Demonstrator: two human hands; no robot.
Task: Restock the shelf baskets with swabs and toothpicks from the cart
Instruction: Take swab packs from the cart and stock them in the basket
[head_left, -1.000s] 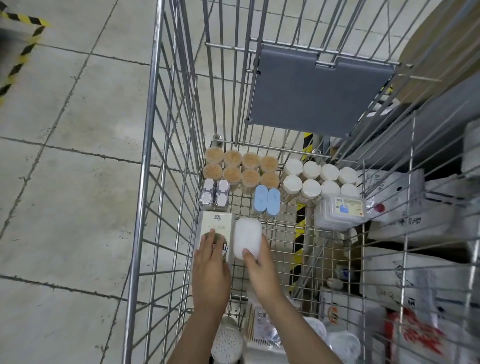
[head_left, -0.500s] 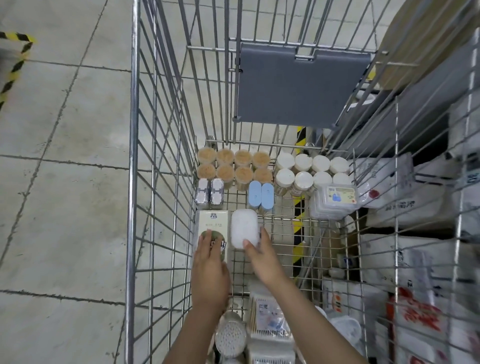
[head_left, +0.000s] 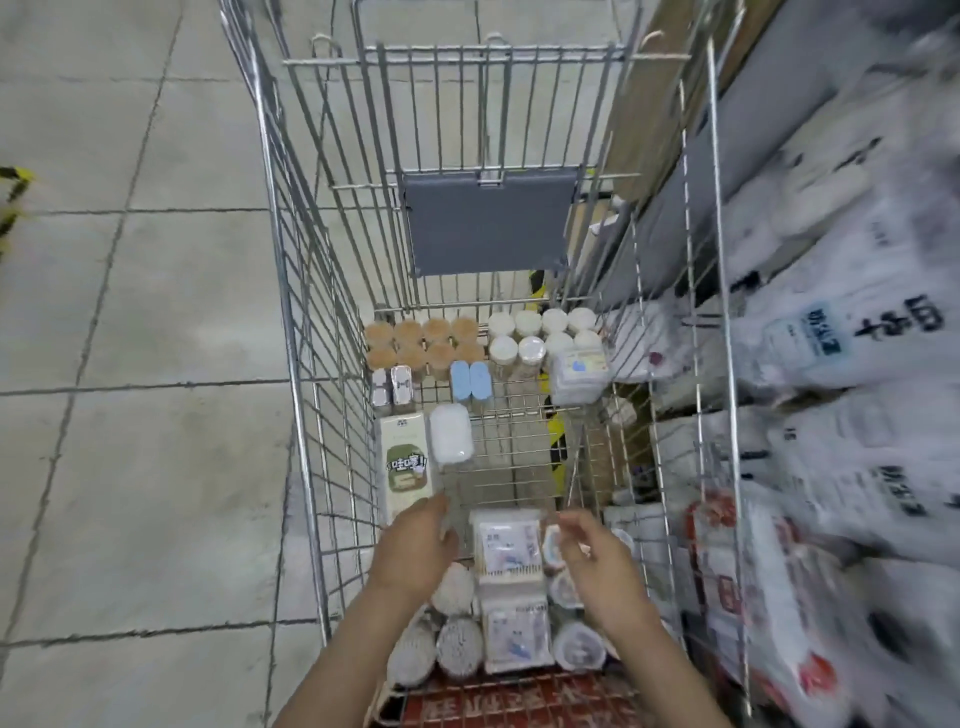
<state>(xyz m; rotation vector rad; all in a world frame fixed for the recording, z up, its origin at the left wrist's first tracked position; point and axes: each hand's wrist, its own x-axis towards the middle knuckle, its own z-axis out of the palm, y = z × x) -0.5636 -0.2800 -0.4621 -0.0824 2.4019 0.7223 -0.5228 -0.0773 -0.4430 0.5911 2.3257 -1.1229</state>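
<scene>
Concrete floor, wire cart (head_left: 311, 415) parked beside shelf stock. Swab packs (head_left: 508, 545) and toothpick jars (head_left: 421, 343) all sit in the cart, so restocking looks barely begun. Left hand (head_left: 413, 545) and right hand (head_left: 597, 558) hover over the packs, fingers loose, holding nothing.

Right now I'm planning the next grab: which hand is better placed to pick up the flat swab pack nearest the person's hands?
The right hand, probably. Its fingertips hover at the right edge of the swab pack. The left hand hovers further from it, nearer the tall beige box. Both look empty.
</scene>
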